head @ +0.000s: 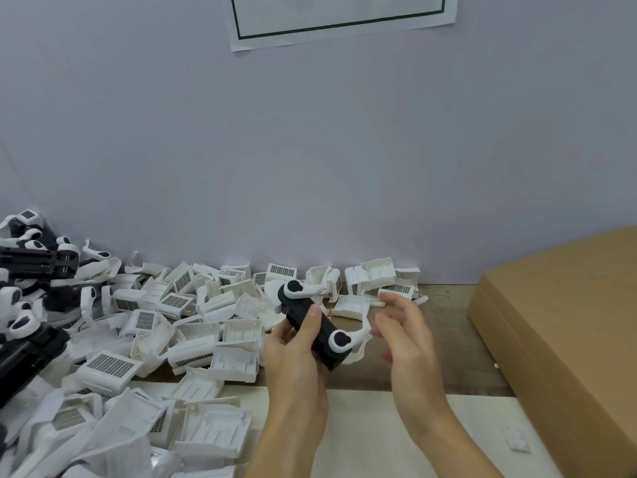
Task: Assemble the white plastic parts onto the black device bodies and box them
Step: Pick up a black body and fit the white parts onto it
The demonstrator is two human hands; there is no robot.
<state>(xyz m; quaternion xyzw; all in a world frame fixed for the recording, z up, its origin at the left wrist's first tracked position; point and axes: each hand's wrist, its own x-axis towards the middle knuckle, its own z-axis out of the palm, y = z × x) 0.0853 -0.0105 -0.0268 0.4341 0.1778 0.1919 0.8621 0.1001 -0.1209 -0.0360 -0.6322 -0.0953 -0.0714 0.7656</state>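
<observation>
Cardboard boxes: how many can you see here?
1. A single brown cardboard box sits at the right edge of the table, beside the open right hand. It runs out of view, so others may be hidden beyond the edge.

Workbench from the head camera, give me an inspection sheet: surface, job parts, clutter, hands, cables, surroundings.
Surface: wooden bench top with a pale sheet on its near part.
Job's things: black device body with white arm pieces at both ends, held above the bench; cardboard box at right, flaps shut.
Clutter: heap of loose white plastic parts across the left and back; more black bodies piled at far left.
Hands: left hand grips the black body; right hand open beside it, blurred, apparently not touching.
Cables: nothing seen.
Surroundings: plain pale wall with a dark-bordered paper sheet stuck up top.
</observation>
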